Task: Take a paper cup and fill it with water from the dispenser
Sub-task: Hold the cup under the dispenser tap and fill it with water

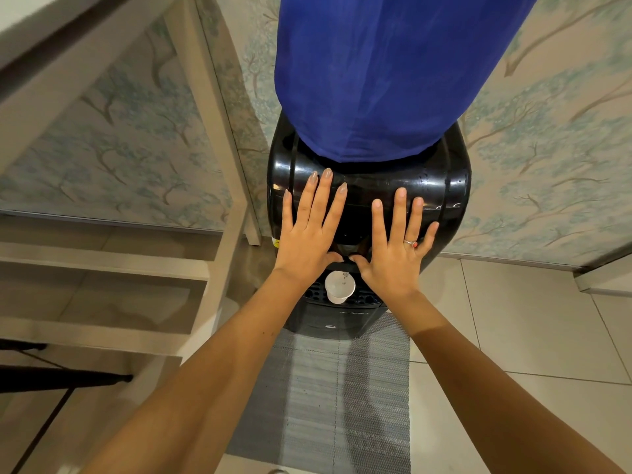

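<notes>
A black water dispenser (441,186) stands against the wall, its bottle wrapped in a blue cloth cover (376,73). A white paper cup (339,287) stands upright on the black drip tray (316,295), below the taps and between my wrists. My left hand (309,230) lies flat on the dispenser's front, fingers spread, holding nothing. My right hand (398,244), with a ring on one finger, lies flat beside it, also spread and empty. The two thumbs nearly meet just above the cup. The taps are mostly hidden behind my hands.
A pale wooden shelf frame (219,138) stands to the left of the dispenser. A grey woven mat (325,398) lies on the tiled floor (530,330) in front. Tree-patterned wallpaper (554,159) covers the wall behind.
</notes>
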{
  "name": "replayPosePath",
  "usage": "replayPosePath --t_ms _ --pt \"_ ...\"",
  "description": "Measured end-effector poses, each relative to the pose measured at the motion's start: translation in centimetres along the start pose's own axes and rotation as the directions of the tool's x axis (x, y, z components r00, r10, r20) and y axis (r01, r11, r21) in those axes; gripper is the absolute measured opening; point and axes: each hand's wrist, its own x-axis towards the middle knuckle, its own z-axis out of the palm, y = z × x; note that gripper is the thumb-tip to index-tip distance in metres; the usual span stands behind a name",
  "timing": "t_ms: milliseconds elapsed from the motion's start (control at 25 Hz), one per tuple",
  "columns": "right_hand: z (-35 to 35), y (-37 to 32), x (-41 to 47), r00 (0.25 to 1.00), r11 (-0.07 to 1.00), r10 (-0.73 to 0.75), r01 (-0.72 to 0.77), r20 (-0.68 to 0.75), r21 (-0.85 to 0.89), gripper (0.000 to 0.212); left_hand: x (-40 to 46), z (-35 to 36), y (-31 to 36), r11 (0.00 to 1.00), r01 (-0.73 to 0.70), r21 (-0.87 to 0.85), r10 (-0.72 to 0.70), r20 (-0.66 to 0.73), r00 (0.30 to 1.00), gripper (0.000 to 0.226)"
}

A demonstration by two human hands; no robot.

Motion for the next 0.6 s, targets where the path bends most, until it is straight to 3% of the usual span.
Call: replayPosePath --t_ms 440,600 --pt "-0.3 0.0 -0.1 1.000 1.000 -0.012 0.011 -0.022 -0.020 0.132 0.0 0.5 -0.1 1.000 -0.008 -0.006 0.008 -0.029 1.000 0.145" --pt "-1.0 0.2 -0.2 0.999 0.998 -0.031 0.031 0.008 0.047 0.136 0.0 0.2 0.0 0.999 -0.025 -0.034 0.024 -0.041 0.999 0.143"
